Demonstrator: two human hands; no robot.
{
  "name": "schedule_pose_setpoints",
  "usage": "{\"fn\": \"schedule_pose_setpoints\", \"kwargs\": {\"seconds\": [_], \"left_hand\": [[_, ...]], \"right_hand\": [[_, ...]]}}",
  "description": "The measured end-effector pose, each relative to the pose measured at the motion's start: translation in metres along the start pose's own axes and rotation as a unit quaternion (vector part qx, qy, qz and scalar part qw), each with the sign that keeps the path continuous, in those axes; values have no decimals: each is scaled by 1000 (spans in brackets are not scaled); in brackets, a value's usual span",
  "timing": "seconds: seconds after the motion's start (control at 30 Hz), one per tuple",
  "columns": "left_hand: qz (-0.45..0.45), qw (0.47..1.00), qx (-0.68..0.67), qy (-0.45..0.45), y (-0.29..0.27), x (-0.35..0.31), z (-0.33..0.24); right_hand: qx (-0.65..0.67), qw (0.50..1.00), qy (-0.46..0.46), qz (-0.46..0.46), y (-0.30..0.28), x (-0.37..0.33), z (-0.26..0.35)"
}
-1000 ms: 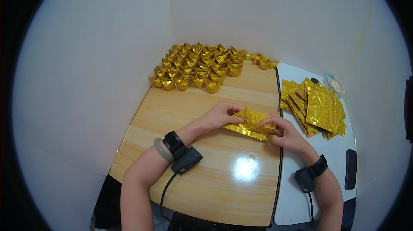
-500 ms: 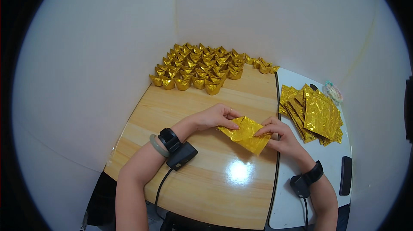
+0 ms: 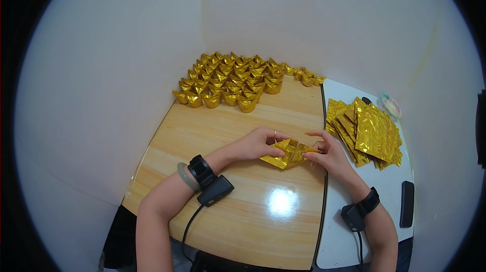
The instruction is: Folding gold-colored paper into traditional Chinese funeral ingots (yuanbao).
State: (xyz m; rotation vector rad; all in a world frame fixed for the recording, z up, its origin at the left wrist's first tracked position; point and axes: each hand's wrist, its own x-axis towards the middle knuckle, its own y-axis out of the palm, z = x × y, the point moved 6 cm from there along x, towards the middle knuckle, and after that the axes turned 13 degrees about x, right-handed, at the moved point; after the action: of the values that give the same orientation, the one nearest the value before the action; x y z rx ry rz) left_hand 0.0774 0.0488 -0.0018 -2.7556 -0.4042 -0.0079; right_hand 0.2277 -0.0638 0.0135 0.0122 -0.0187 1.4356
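A partly folded sheet of gold foil paper [image 3: 286, 159] is held between my two hands, above the wood-grain table top. My left hand [image 3: 259, 144] pinches its left side, the thumb lying on top. On the other side my right hand [image 3: 329, 154] grips the paper's right end between thumb and fingers, with the index finger raised off it. A crease or seam runs down the middle of the sheet, and its corners are folded in. The undersides of the fingers are hidden by the paper.
Rows of folded gold paper ingots [image 3: 223, 80] stand at the far left, with a few more [image 3: 308, 76] at the back edge. Flat gold sheets [image 3: 377, 132] are stacked on the white board [image 3: 344, 249]. Near them lie a pale mesh-like item [image 3: 389, 106] and a dark oblong object [image 3: 406, 204].
The right part of the foil paper has been folded, so the sheet is now narrower with a middle seam. Both hands have shifted slightly, and my right index finger has lifted.
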Motion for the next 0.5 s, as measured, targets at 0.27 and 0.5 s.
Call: {"fn": "schedule_pose_setpoints", "kwargs": {"seconds": [0.27, 0.5], "left_hand": [[-107, 957, 270, 26, -11, -3, -16], [-132, 831, 489, 230, 15, -13, -47]], "right_hand": [[-192, 972, -128, -48, -6, 0, 14], [-396, 870, -294, -1, 10, -9, 29]]}}
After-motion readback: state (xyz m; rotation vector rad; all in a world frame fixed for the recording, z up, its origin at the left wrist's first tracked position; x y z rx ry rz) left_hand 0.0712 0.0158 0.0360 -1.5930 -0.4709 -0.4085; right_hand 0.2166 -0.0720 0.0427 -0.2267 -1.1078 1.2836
